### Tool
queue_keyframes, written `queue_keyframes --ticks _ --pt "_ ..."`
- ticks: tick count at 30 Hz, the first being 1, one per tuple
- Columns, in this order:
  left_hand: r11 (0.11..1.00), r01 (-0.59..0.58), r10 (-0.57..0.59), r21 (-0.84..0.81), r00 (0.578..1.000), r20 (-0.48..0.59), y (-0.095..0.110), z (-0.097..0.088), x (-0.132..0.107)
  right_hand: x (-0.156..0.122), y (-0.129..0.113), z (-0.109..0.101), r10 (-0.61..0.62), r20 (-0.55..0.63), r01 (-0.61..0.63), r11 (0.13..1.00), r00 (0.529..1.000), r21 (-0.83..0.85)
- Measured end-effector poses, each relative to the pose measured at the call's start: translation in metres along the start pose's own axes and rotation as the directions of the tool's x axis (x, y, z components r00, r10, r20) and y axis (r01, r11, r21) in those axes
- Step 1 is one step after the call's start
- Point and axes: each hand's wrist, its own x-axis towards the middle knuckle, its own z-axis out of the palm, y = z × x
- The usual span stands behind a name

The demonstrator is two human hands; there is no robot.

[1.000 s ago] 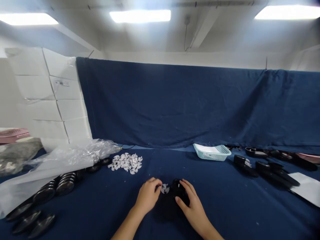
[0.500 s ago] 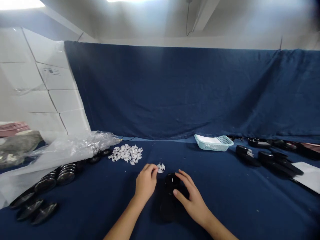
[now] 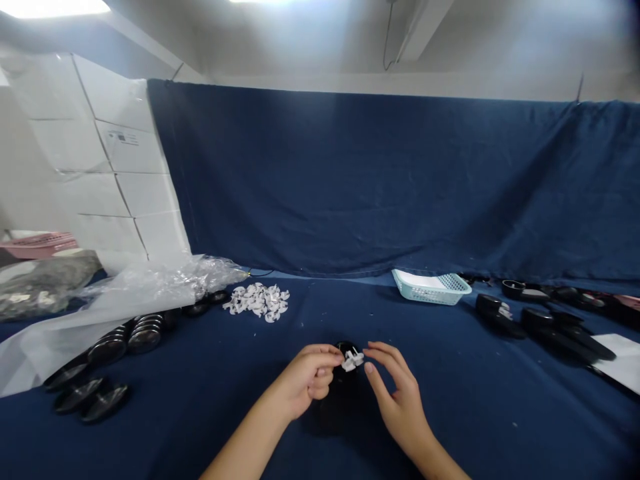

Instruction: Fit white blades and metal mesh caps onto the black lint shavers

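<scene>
Between the thumb and fingertips of my left hand (image 3: 310, 377) is a small white plastic piece (image 3: 353, 361) with prongs. It is tilted over a dark, round-topped black part (image 3: 345, 346) standing on the blue cloth. The lower body of that part blends into the cloth and shadow. My right hand (image 3: 397, 383) is curved at the right of the white piece, thumb and fingers apart. Its fingertips come close to the piece; whether they touch it I cannot tell. A pile of similar white pieces (image 3: 259, 301) lies further back to the left.
Several black round parts (image 3: 145, 333) stand in rows at left beside clear plastic sheeting (image 3: 165, 287). A light-blue basket (image 3: 433, 293) sits at the back. On the right are black assemblies (image 3: 497, 317) and a white sheet (image 3: 620, 357). A blue curtain (image 3: 350, 180) hangs behind.
My left hand has brought the white piece right and nearer, over the black part. My right hand has shifted slightly away from that part's rim. The view has turned slightly left.
</scene>
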Motion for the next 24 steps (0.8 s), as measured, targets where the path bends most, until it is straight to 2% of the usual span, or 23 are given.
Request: queue_keyframes --ticks 5,11,17,24 --pt "0.998 0.035 -0.033 -0.045 0.999 0.034 -0.0036 0.0006 0.0009 -0.0008 0.0005 0.0007 0.054 0.007 -0.054 0.997 0.999 0.046" --pt "0.999 0.009 -0.007 -0.040 0.999 0.033 -0.0019 0.0028 -0.0010 -0.0019 -0.0005 0.0000 0.123 -0.024 -0.121 0.990 0.992 0.069" --pt "0.999 0.004 -0.005 0.043 1.000 0.021 -0.0018 0.0039 -0.0001 -0.0010 -0.0017 0.0022 0.229 -0.047 -0.219 0.961 0.972 0.169" --pt "0.989 -0.005 0.004 0.151 1.000 0.006 0.0000 0.0068 -0.0015 -0.0024 -0.0012 0.0019 0.267 -0.052 -0.251 0.946 0.962 0.208"
